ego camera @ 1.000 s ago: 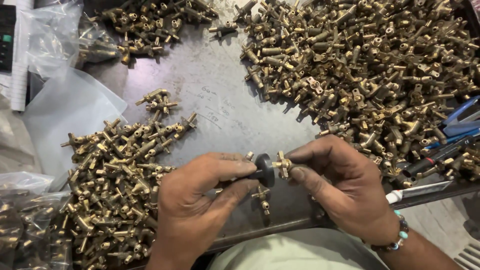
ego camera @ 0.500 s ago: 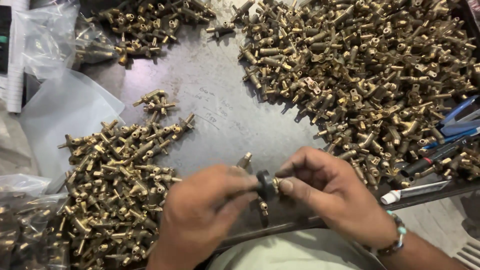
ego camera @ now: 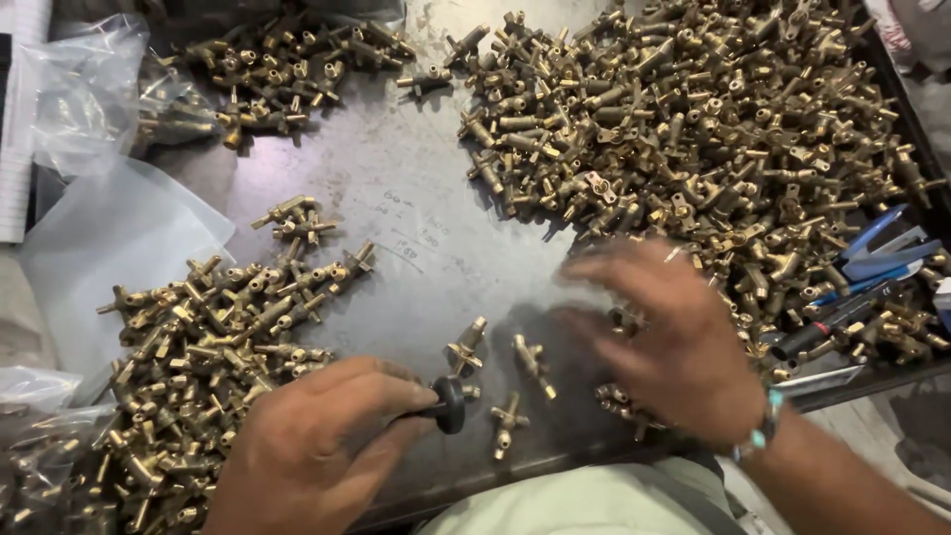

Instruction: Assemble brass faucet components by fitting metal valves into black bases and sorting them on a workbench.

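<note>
Brass fittings [ego camera: 693, 129] are being sorted on the desk [ego camera: 396, 178]; smaller left pile [ego camera: 213, 327] done, most remaining. Black knob tool [ego camera: 451, 404] is being pinched by left hand [ego camera: 317, 446]. Right hand [ego camera: 664, 342], spread, is being lowered onto loose fittings.

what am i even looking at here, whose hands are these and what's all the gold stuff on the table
This is one picture from a camera worn on a person's head, looking down at their own two bare hands over a grey metal table. The gold stuff is small brass fittings: a big pile at the right, a smaller pile at the left, and a few loose ones in the middle. The left hand holds a small tool with a round black end. The right hand is blurred, spread open over the edge of the big pile, with a bracelet at the wrist. Clear plastic bags lie at the left, pens at the right.
</note>
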